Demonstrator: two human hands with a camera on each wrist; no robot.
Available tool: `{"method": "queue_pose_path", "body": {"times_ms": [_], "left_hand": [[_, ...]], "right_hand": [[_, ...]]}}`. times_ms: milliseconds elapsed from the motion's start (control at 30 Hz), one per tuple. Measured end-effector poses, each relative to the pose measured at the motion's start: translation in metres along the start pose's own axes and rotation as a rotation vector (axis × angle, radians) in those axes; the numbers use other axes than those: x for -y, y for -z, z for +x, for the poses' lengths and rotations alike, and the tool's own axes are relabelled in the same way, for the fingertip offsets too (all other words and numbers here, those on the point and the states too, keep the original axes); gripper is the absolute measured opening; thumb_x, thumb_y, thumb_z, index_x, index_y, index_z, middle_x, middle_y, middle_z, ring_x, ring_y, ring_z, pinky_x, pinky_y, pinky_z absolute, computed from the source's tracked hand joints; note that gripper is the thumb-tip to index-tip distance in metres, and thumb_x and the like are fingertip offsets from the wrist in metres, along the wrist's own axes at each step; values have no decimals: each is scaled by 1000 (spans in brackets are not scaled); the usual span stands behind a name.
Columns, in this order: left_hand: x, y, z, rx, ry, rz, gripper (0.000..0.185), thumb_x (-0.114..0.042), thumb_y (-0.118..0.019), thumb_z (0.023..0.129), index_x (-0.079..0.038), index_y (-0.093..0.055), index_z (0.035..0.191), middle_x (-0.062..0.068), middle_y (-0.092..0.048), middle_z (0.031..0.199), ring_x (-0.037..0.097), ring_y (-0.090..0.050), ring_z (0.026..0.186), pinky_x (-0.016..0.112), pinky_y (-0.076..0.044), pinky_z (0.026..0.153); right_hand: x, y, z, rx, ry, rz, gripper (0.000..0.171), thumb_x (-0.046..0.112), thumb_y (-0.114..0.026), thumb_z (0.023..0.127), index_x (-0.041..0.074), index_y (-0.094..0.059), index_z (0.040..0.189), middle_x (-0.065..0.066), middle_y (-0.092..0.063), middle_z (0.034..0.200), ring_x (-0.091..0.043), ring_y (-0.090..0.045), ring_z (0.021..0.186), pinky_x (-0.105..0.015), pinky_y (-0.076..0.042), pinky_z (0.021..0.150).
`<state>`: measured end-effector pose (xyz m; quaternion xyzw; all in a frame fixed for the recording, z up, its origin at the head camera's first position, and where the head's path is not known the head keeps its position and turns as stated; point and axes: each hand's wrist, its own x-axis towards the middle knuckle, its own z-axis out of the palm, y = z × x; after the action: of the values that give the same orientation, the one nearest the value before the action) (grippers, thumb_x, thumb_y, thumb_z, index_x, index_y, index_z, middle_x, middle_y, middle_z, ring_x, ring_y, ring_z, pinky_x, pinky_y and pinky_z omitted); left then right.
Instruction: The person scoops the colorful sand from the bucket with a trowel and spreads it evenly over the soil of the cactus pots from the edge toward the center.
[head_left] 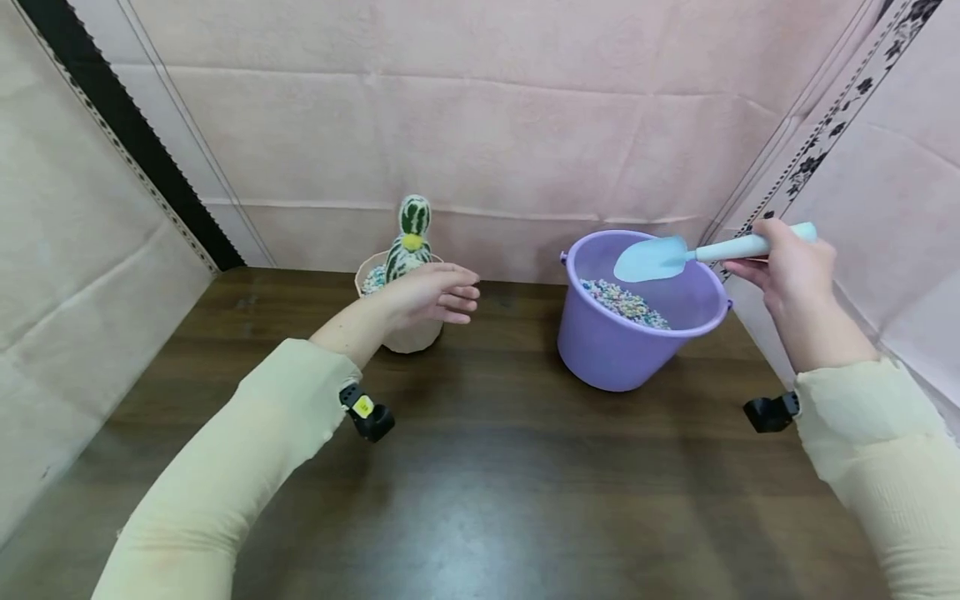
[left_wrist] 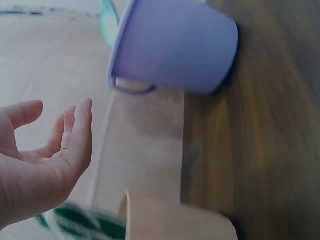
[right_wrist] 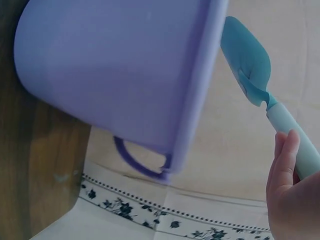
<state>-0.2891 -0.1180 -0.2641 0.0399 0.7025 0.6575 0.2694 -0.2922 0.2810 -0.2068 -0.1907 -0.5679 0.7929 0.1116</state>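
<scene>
The right hand (head_left: 791,271) grips the pale handle of a light blue scoop (head_left: 651,258), fingers curled round it, blade flat and bare above the bucket (head_left: 611,350). The bucket is lilac plastic with 1 side handle, part filled with pastel pebbles (head_left: 622,302), near the tabletop's (head_left: 480,483) back edge toward the right corner. The left hand (head_left: 431,296) hovers with relaxed, slightly spread fingers in front of a cream pot (head_left: 412,337) holding a green striped cactus (head_left: 408,237), at the back edge left of the bucket
</scene>
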Motion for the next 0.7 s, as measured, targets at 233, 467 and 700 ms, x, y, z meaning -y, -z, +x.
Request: {"method": "queue_pose_path", "body": {"times_ms": [233,467,700], "left_hand": [[26,50,-18,10,11,20,36,-20,-41,100,3,-40,128,0,-56,98,11,-61,91,26,-56,83],[45,97,-38,7,-9,59,46,-24,-40,101,6,-31,135,-1,-59,105,7,-61,95,26,-55,87],[56,129,-46,-147,-69,-8,36,-25,-46,99,-6,-37,129,-9,-57,106,2,-59,97,19,-54,83]], "right_hand": [[-6,8,9,-4,-20,-15,17,4,-63,83,8,-50,93,-4,-58,69,-18,-67,58,-29,-60,58],[-7,12,14,-16,-26,25,15,2,-66,81,7,-54,88,-5,-61,64,-17,-66,58,-31,-60,54],[-8,9,15,-28,-38,34,17,1,-64,82,6,-50,91,-6,-60,63,-19,-66,55,-31,-59,54]]}}
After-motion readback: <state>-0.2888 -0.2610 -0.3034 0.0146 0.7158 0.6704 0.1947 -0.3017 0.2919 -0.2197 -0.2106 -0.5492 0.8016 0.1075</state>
